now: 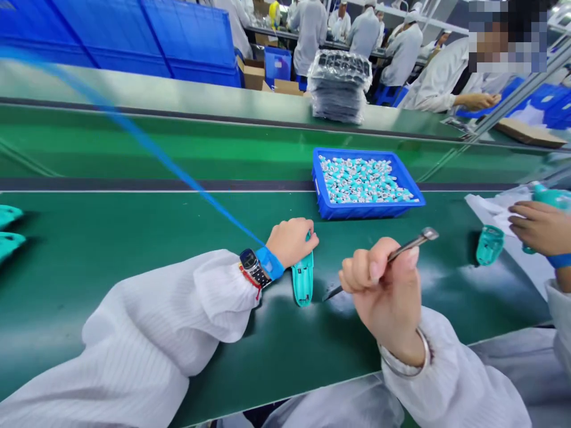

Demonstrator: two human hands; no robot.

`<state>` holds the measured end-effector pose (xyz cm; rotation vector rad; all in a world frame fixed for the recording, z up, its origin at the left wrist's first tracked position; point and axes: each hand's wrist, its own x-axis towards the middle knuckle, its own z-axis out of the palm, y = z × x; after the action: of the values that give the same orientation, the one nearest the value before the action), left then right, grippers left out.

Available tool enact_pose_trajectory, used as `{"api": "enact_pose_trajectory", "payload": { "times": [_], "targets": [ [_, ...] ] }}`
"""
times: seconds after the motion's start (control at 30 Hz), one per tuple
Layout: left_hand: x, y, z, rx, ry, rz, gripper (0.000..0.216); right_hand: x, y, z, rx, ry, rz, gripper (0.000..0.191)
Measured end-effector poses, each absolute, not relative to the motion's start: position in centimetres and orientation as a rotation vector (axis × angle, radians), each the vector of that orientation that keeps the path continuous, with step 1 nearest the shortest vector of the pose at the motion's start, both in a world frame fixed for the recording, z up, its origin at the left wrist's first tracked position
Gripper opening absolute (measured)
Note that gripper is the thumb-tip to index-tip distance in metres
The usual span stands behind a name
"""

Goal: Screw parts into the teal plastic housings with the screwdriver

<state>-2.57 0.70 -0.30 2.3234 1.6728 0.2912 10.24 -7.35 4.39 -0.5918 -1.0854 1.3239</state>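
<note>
- Under the left hand [292, 241]: a teal plastic housing [303, 284], flat on the green work surface [134, 255], upper end hidden beneath curled fingers, lower end poking out toward the body. Closed over it, seemingly pinning rather than lifting.
- Just right of that, the right hand [383, 285], pinched tight round metal tweezers [413, 245]. Thumb and forefinger at mid-shaft, tips angled down and left, close beside the housing but not seen to touch it.
- Judged from this: tweezer work on the housing. Best done with the left hand pressing the housing dead flat and the right wrist rested on the surface for steadiness. Bring the tips in low and slow, with a light pinch, to avoid scratching the plastic or flicking anything small away.
- Beyond both hands, a blue bin [366, 211] heaped with small white-and-teal parts [363, 178], nearer the right hand than the left.
- On the left wrist, a dark-faced watch [248, 260] and a blue wrist strap [270, 263], with a blue cord [147, 142] running up and away to the left.
- Far right of the right hand, another person's hand [537, 227], just beside a teal cup-shaped part [489, 244] standing on the surface.
- Writing: none legible. Watch face dark, no brand readable, and no print discernible on bin or housing.
</note>
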Motion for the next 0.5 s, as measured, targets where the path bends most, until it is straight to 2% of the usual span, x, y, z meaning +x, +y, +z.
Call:
{"api": "enact_pose_trajectory", "payload": {
  "times": [0.5],
  "targets": [
    [-1.2, 0.8, -0.2, 2.330, 1.694, 0.313, 0.032, 8.9, -8.1, 3.3, -0.622, -1.180, 1.231, 0.040]
  ]
}}
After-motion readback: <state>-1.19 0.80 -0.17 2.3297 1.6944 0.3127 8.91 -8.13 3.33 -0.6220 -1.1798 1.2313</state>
